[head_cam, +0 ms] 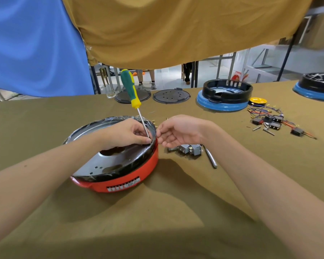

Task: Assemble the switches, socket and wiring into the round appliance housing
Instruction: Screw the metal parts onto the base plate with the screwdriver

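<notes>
Head view, left hand [127, 132] pinching screwdriver [134, 98] at housing [120, 176] rim, right hand [178, 130] loosely curled, empty.

Your table [176, 212], draped in olive cloth, carries the red housing [120, 176] at centre, grey sockets [190, 149] and a metal tool [210, 157] at three o'clock, switches with wiring [273, 120] at two, and two black discs [171, 96] at twelve.
</notes>
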Demonstrator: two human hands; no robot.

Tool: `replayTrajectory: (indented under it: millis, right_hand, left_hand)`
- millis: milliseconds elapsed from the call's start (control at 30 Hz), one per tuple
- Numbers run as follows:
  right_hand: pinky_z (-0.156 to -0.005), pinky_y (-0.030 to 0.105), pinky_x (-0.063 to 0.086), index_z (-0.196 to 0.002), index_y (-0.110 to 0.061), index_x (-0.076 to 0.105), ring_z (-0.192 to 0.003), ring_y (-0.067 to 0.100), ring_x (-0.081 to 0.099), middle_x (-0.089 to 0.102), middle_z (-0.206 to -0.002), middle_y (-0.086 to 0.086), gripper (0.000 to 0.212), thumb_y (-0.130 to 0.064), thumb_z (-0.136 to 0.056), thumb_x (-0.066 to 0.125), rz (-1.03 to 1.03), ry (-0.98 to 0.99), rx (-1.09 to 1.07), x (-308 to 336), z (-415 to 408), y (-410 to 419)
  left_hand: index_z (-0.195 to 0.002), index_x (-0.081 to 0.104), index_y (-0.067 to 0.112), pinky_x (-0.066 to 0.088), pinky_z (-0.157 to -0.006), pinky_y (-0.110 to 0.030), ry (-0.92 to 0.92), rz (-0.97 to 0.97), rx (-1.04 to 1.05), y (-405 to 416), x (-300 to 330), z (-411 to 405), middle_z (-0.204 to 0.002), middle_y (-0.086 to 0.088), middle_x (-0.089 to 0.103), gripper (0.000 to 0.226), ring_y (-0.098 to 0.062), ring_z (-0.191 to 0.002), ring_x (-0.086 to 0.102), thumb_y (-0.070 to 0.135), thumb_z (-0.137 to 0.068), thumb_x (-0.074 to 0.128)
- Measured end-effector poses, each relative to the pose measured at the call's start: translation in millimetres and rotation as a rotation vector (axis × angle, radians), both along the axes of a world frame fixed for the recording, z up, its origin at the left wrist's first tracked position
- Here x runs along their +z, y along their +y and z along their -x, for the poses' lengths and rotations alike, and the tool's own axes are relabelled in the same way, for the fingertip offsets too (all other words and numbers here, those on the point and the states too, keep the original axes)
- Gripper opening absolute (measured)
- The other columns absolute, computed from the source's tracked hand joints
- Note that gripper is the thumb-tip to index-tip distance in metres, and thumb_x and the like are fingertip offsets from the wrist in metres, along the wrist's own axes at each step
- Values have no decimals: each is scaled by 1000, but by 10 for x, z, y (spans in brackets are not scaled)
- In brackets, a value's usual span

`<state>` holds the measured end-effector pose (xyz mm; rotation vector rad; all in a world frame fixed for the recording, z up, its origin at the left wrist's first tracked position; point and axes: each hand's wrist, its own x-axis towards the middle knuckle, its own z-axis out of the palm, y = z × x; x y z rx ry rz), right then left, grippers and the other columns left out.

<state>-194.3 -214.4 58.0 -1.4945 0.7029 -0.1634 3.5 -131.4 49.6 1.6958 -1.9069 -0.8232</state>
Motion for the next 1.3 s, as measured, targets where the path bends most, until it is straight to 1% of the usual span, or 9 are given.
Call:
replayTrajectory:
  millis: [167,300,400,533,667,767,1000,1167,1300]
  right_hand:
    - [-65,23,51,-90,-15,70,-78,13,57,59,-90,4,29,10,-86,55,265,-100,-2,-193,109,24]
    - [-80,22,55,-99,-21,66,-107,9,62,66,-114,-7,29,-7,-78,79,478,-165,-71,-409,165,153]
    - [-86,31,55,-105,-20,63,-108,11,60,60,-121,-10,38,-11,-75,84,634,-182,-87,-544,158,212]
    - [-79,26,56,-102,-21,63,-101,9,58,55,-123,-6,40,-5,-73,85,918,-160,-49,-666,113,243]
    - [-85,31,54,-104,-10,67,-97,15,60,60,-121,2,36,-9,-73,85,1123,-186,-79,-707,74,237]
    - [-89,31,52,-107,-4,66,-100,16,58,60,-122,7,35,-15,-77,82,1243,-255,-94,-697,66,289]
    - [-104,34,42,-111,3,60,-119,30,49,49,-126,18,36,-20,-88,73,1410,-386,-67,-658,-32,460]
    - [-92,37,48,-105,3,60,-105,31,56,59,-116,18,40,-34,-90,61,1583,-286,22,-755,-19,560]
    - [-89,35,49,-110,-3,56,-103,21,54,60,-114,10,48,-45,-89,61,1490,-252,126,-777,10,576]
  left_hand:
    - [-87,75,18,44,-56,-9,16,-56,30,-23,26,-16,-66,12,68,6,2,-59,58,20,-91,71]
    - [-90,75,16,45,-58,-10,35,-73,44,-23,39,-13,-70,9,71,6,1,-62,61,19,-91,70]
    - [-91,75,16,48,-62,-13,52,-87,42,-11,62,-14,-77,2,73,7,-3,-67,63,18,-92,69]
    - [-95,75,15,53,-79,-29,63,-104,48,-7,78,-38,-96,-13,74,8,-15,-80,66,18,-92,68]
    - [-92,75,19,51,-72,-18,81,-94,32,8,82,-22,-89,-3,76,9,-9,-77,68,16,-93,67]
    - [-97,75,16,53,-73,-18,97,-89,13,45,109,-63,-96,-5,77,9,-14,-84,71,19,-92,67]
    - [-99,77,19,56,-77,-21,292,-91,-48,204,182,-228,-104,-10,76,21,-18,-91,73,29,-82,69]
    - [-101,75,16,55,-76,-20,297,-104,-63,266,164,-272,-103,-11,76,26,-16,-90,71,33,-82,71]
    - [-101,75,15,54,-73,-17,270,-88,-65,294,189,-265,-100,-8,76,16,-12,-86,71,22,-90,67]
